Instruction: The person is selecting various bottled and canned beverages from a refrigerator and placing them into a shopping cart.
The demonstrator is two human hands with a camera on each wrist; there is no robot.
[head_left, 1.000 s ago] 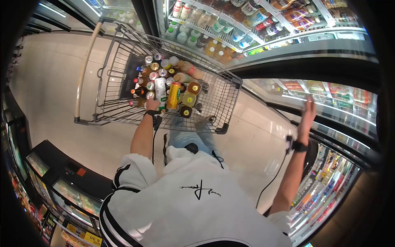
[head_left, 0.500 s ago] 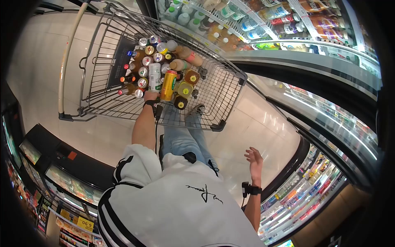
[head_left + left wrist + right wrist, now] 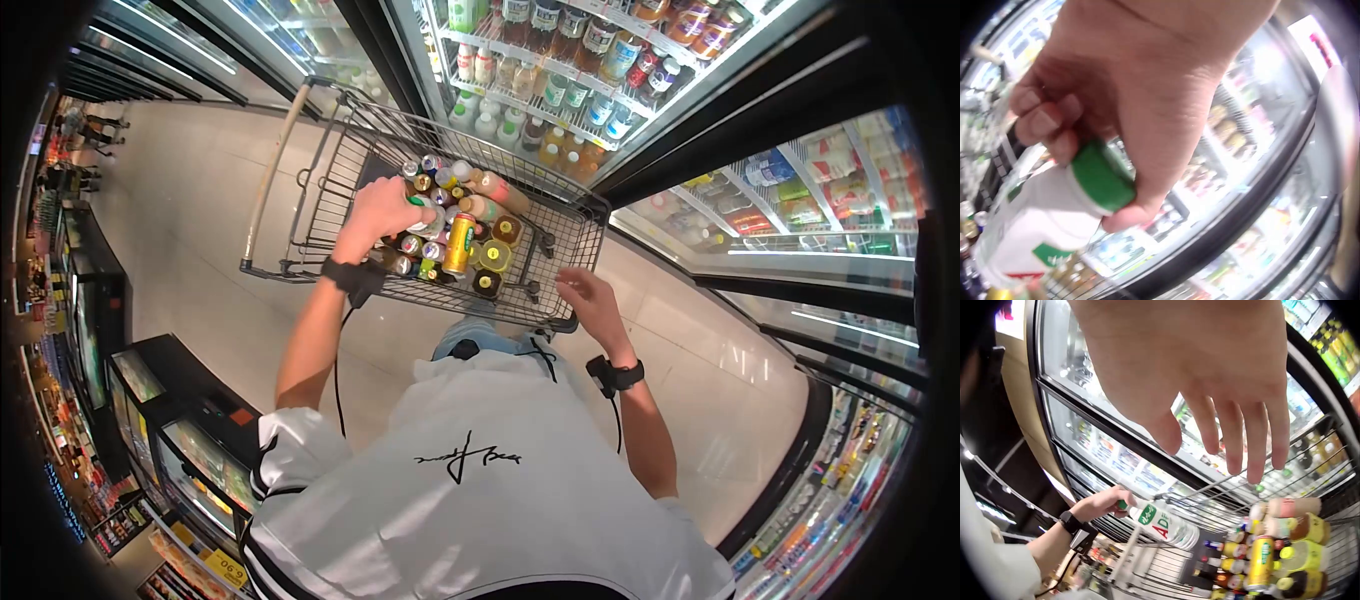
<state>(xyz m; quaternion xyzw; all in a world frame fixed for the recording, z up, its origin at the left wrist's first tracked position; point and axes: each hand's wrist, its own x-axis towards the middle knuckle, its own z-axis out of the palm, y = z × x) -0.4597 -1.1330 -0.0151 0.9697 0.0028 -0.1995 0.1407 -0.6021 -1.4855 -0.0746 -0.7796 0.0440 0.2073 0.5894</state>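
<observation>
Left hand (image 3: 378, 212) clamped round green cap (image 3: 1102, 177) of white bottle (image 3: 1163, 526), held over drinks (image 3: 462, 240) in cart (image 3: 560, 235). Right hand (image 3: 588, 298) fingers spread, empty, above cart's near right corner.

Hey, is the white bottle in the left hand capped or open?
Capped. A green cap sits on the bottle, and the left hand grips it by that cap.

Wire shopping cart (image 3: 565, 240) on tiled floor (image 3: 190, 210), bottles and cans (image 3: 455, 225) crowded inside, seemingly mostly upright
</observation>
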